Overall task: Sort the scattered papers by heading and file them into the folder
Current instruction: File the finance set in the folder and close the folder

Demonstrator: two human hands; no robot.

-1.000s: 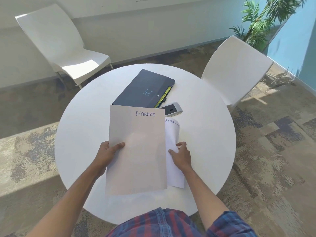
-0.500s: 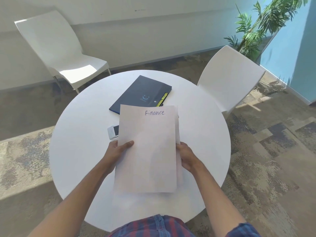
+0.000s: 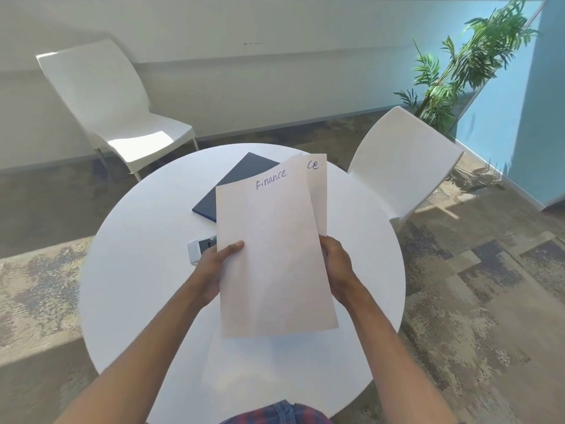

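Both hands, left hand and right hand, pinch the Finance sheets; I'd square their edges before reaching for the folder.

1. Two paper sheets were held up, a front sheet and a back sheet.
2. One dark folder lay far on the table.
3. One phone lay left.
4. One round table.
5. Two white chairs stood far, a left chair and a right chair.
6. One plant.
7. Two hands, a left hand and a right hand.

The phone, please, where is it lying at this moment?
The phone lies on the round table, just left of the left hand, nearer than the dark folder.
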